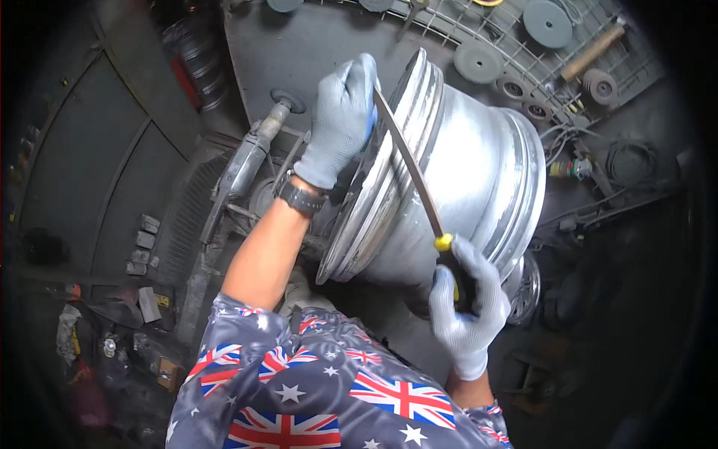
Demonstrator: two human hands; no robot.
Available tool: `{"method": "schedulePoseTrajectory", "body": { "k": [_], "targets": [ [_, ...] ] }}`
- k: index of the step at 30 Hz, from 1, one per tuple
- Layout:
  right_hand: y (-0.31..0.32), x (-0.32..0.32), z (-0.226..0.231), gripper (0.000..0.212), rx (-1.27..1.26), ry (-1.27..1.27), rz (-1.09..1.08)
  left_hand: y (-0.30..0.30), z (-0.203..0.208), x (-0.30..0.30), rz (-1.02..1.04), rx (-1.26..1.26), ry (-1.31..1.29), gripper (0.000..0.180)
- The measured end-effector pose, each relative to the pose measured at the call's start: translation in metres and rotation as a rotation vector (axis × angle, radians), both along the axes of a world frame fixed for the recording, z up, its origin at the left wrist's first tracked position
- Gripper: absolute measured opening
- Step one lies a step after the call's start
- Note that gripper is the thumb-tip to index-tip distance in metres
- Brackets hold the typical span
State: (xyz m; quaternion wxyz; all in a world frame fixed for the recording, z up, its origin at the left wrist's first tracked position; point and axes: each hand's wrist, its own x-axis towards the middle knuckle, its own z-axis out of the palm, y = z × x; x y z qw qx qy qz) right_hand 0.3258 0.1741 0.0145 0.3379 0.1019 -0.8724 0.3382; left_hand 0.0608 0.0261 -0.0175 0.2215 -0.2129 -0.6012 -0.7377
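A silver metal wheel rim (479, 165) lies on its side in front of me. A long flat metal file (410, 163) with a yellow and black handle rests slanted across the rim's near lip. My right hand (467, 307), in a grey glove, grips the handle at the lower end. The gloved left hand (340, 120) holds the file's far tip against the rim's upper edge. A dark watch sits on my left wrist.
An angle grinder (250, 153) lies left of the rim. Behind it, a wire rack (523, 52) carries several grinding discs and a wooden-handled hammer (591, 51). Cables (628, 161) trail at the right. Small blocks and clutter (142, 254) lie at the lower left.
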Motion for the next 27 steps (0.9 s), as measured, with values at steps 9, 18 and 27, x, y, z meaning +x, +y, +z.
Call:
{"method": "schedulePoseTrajectory", "body": {
  "k": [9, 18, 27],
  "targets": [
    [-0.004, -0.086, 0.019, 0.027, -0.097, 0.051, 0.086, -0.008, 0.024, -0.066, 0.153, 0.021, -0.144, 0.049],
    [-0.004, -0.051, 0.012, 0.027, 0.054, 0.053, 0.001, -0.007, -0.002, -0.042, 0.048, 0.113, -0.005, 0.048],
    [0.004, -0.025, 0.004, 0.030, 0.069, 0.030, 0.003, 0.000, 0.000, -0.016, 0.196, 0.005, 0.054, 0.048]
  ]
}}
